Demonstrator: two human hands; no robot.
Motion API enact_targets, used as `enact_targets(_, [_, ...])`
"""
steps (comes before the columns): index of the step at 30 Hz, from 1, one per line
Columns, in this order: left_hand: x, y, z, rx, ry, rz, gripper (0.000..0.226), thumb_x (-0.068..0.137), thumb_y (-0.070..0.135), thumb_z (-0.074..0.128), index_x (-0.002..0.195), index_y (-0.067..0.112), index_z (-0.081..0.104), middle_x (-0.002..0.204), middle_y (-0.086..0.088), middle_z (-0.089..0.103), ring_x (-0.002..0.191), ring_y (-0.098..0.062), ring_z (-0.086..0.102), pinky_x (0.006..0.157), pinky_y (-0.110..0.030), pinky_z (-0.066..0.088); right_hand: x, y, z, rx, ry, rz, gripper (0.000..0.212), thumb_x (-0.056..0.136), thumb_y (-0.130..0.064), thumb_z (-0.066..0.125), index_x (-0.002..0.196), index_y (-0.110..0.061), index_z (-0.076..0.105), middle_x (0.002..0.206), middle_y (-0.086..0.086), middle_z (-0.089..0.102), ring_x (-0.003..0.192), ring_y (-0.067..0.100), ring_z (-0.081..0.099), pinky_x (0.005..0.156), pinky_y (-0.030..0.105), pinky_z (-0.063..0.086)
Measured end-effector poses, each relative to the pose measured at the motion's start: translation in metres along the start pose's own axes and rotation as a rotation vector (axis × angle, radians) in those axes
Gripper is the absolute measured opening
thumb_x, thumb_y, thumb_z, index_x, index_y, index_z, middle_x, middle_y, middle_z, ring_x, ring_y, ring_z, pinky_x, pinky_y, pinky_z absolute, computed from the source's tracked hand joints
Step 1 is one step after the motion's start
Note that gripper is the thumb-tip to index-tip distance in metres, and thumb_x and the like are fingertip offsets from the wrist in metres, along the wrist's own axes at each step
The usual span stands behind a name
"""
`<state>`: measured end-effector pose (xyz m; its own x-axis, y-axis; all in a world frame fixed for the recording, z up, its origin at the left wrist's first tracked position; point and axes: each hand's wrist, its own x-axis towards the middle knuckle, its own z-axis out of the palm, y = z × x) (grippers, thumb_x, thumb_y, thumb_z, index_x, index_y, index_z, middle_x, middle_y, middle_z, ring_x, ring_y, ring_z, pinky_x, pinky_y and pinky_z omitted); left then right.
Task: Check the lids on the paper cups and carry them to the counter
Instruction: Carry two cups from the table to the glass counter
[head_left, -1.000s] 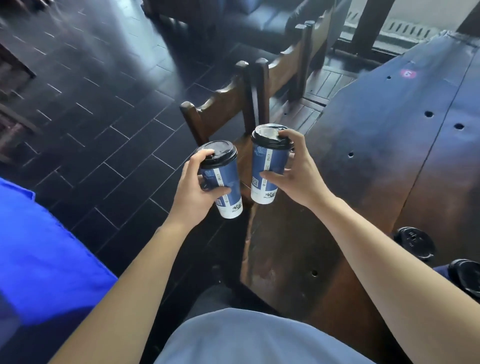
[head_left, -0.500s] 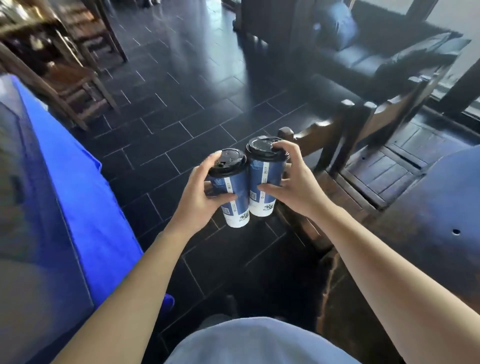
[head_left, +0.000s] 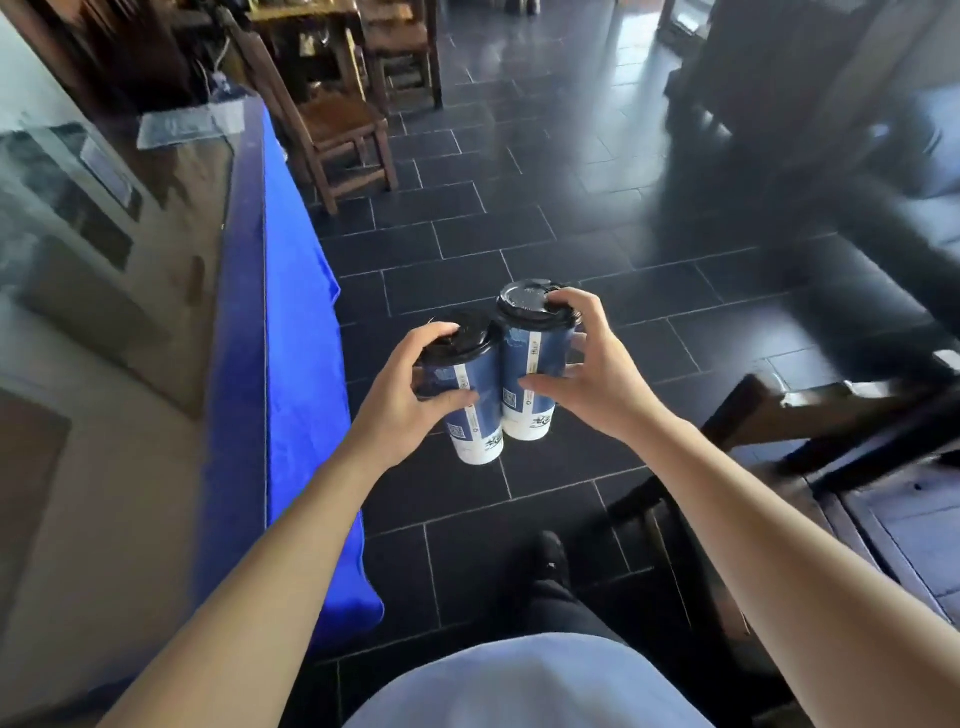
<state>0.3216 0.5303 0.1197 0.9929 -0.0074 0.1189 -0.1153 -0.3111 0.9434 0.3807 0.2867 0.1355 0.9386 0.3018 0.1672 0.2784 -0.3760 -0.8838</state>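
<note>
Flanking the dark tiled floor (head_left: 519, 234), a blue-draped surface (head_left: 291, 364) runs along the left and a wooden chair (head_left: 831, 415) sits right. Left hand (head_left: 410, 395) grasps one lidded cup (head_left: 475, 410); right hand (head_left: 592, 374) grasps the other cup (head_left: 530, 364), sides touching, both upright, arms outstretched.

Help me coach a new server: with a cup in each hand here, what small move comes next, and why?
Probably swing both cups left and set them down. The left hand and right hand each hold a lidded cup over the floor, and the blue-draped counter lies just left.
</note>
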Motion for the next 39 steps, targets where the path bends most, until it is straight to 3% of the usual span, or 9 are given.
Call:
enact_targets(3, [0.021, -0.008, -0.015, 0.010, 0.118, -0.045, 0.071, 0.087, 0.006, 0.089, 0.131, 0.049, 0.053, 0.134, 0.028, 0.059, 0.114, 0.009, 0.062, 0.092, -0.009, 0.049, 0.053, 0.008, 0.015, 0.011, -0.094, -0.049, 0.091, 0.071, -0.010, 0.088, 0.130, -0.060, 0.039, 0.136, -0.022, 0.055, 0.119, 0.014, 0.063, 0.086, 0.049, 0.061])
enact_targets(7, [0.054, -0.016, -0.028, 0.037, 0.280, -0.103, 0.068, 0.088, 0.006, 0.087, 0.131, 0.046, 0.053, 0.122, 0.051, 0.056, 0.109, 0.021, 0.058, 0.084, -0.002, 0.046, 0.130, 0.014, 0.032, 0.046, -0.248, -0.127, 0.090, 0.071, -0.011, 0.088, 0.131, -0.056, 0.039, 0.136, -0.018, 0.055, 0.119, 0.017, 0.062, 0.092, 0.052, 0.058])
enact_targets(13, [0.091, -0.017, -0.048, 0.032, 0.551, -0.162, 0.071, 0.085, 0.010, 0.088, 0.125, 0.060, 0.058, 0.129, 0.039, 0.061, 0.116, 0.010, 0.060, 0.090, -0.007, 0.048, 0.226, 0.013, 0.058, 0.140, -0.493, -0.217, 0.086, 0.072, -0.006, 0.088, 0.138, -0.036, 0.042, 0.136, -0.010, 0.056, 0.107, 0.018, 0.067, 0.083, 0.049, 0.060])
enact_targets(16, [0.097, -0.023, -0.065, 0.069, 0.667, -0.205, 0.073, 0.083, 0.011, 0.087, 0.123, 0.064, 0.058, 0.131, 0.034, 0.062, 0.121, 0.001, 0.061, 0.101, -0.022, 0.049, 0.261, 0.007, 0.084, 0.139, -0.620, -0.267, 0.086, 0.073, -0.006, 0.089, 0.140, -0.032, 0.042, 0.138, -0.001, 0.056, 0.115, 0.021, 0.065, 0.090, 0.049, 0.059])
enact_targets(20, [0.082, -0.036, -0.093, 0.065, 0.822, -0.271, 0.070, 0.081, 0.009, 0.087, 0.129, 0.053, 0.060, 0.134, 0.021, 0.065, 0.115, -0.006, 0.065, 0.093, -0.023, 0.052, 0.292, 0.001, 0.130, 0.150, -0.758, -0.307, 0.087, 0.072, -0.007, 0.090, 0.139, -0.034, 0.042, 0.140, -0.005, 0.056, 0.122, 0.020, 0.059, 0.099, 0.050, 0.054])
enact_targets(23, [0.070, -0.047, -0.121, 0.088, 0.928, -0.299, 0.066, 0.079, 0.012, 0.084, 0.130, 0.046, 0.060, 0.134, 0.020, 0.065, 0.122, -0.014, 0.065, 0.102, -0.038, 0.054, 0.313, -0.006, 0.175, 0.171, -0.846, -0.360, 0.088, 0.072, -0.006, 0.090, 0.140, -0.035, 0.042, 0.140, -0.012, 0.055, 0.125, 0.020, 0.058, 0.101, 0.049, 0.054])
enact_targets(29, [0.064, -0.081, -0.190, 0.152, 1.043, -0.377, 0.069, 0.083, -0.006, 0.086, 0.140, 0.020, 0.058, 0.143, -0.006, 0.061, 0.127, -0.027, 0.062, 0.109, -0.055, 0.051, 0.351, -0.041, 0.281, 0.191, -0.972, -0.407, 0.088, 0.075, -0.010, 0.089, 0.132, -0.054, 0.040, 0.141, -0.010, 0.054, 0.119, 0.018, 0.059, 0.082, 0.034, 0.060])
enact_targets(36, [0.059, -0.105, -0.268, 0.194, 1.182, -0.438, 0.072, 0.084, 0.003, 0.089, 0.141, 0.031, 0.055, 0.145, -0.003, 0.059, 0.130, -0.022, 0.058, 0.113, -0.053, 0.048, 0.390, -0.099, 0.386, 0.153, -1.085, -0.496, 0.088, 0.072, -0.009, 0.089, 0.138, -0.044, 0.041, 0.141, -0.003, 0.053, 0.122, 0.023, 0.059, 0.098, 0.047, 0.056])
enact_targets(39, [0.053, -0.111, -0.293, 0.200, 1.233, -0.466, 0.074, 0.084, 0.001, 0.088, 0.143, 0.028, 0.055, 0.145, -0.005, 0.059, 0.131, -0.026, 0.059, 0.113, -0.055, 0.048, 0.395, -0.117, 0.422, 0.179, -1.090, -0.527, 0.089, 0.070, -0.018, 0.091, 0.135, -0.051, 0.040, 0.142, -0.006, 0.053, 0.124, 0.024, 0.060, 0.099, 0.047, 0.056])
